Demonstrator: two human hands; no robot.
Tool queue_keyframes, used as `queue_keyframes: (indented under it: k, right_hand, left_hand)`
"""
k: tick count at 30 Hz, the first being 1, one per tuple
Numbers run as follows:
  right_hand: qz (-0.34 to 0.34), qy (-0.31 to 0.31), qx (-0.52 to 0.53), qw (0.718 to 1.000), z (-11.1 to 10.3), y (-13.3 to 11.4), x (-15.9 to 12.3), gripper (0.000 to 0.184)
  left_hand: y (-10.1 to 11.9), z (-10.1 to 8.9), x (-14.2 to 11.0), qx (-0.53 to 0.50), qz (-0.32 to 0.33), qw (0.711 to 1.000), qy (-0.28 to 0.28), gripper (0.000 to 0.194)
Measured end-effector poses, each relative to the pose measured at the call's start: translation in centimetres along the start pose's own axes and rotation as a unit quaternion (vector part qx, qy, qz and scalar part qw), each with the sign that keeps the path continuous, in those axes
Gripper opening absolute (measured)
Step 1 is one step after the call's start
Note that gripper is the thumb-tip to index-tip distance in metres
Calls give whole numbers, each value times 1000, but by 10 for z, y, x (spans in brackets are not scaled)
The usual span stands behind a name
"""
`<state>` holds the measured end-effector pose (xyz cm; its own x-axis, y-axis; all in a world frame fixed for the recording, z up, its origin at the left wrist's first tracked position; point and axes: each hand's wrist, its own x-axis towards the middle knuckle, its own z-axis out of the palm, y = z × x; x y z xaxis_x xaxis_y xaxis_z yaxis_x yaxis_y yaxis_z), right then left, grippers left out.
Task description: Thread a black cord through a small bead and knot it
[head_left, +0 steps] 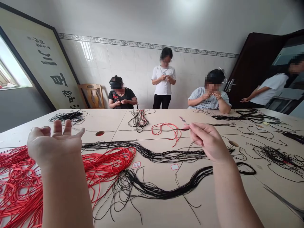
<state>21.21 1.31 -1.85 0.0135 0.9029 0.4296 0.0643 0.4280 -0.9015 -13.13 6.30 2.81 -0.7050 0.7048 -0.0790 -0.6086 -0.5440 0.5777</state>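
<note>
My left hand [55, 142] is raised palm up above the table, its fingers apart and holding nothing. Beneath and beyond it lies a mass of red cords [106, 166]. My right hand [207, 141] pinches a thin black cord [142, 129] between thumb and forefinger, and the cord runs left across the pale table [104, 122]. A long bundle of black cords [154, 155] passes below that hand, and a second one [163, 191] lies closer to me. A small red cord loop [166, 131] sits just left of my right fingertips.
More black cord tangles [277, 157] cover the table's right side, and small labels [136, 164] lie among the cords. Seated co-workers [121, 96] [209, 93] work cords with their hands across the table. Another person [163, 76] stands behind it, and one more [268, 88] stands at right.
</note>
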Motion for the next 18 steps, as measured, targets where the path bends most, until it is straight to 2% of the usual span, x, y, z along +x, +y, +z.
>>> queue_keyframes:
  k: [2,4,6,8,9,10,12,14,16,18]
  right_hand:
    - [-3,7,-7,1000,1,0,-1,31]
    - [-3,6,-14,1000,2,0,-1,32]
    - [-4,-3,-21,1000,5,1,-1,32]
    - [-4,-14,-26,1000,8,1,-2,34]
    - [-3,-20,-25,999,9,0,-2,34]
    - [-1,-27,-21,999,11,0,-2,34]
    - [7,-46,0,999,12,-1,-3,33]
    - [19,-70,36,997,13,-2,-3,33]
    - [35,-93,68,993,13,-2,-4,32]
    - [49,-108,78,990,12,-1,-3,32]
  left_hand:
    - [-2,4,-3,23,1,1000,12,15]
    - [-10,11,-10,37,0,999,-14,13]
    - [-25,17,-24,61,-14,992,-108,16]
    - [-47,18,-44,106,-23,968,-227,13]
    - [-60,17,-56,143,-19,946,-289,8]
    - [-72,15,-68,199,-23,912,-358,2]
    - [-94,8,-92,300,-46,831,-466,17]
    - [-109,2,-111,332,-85,757,-556,30]
    - [-116,-2,-123,319,-149,706,-615,32]
    - [-116,-3,-127,295,-192,672,-651,29]
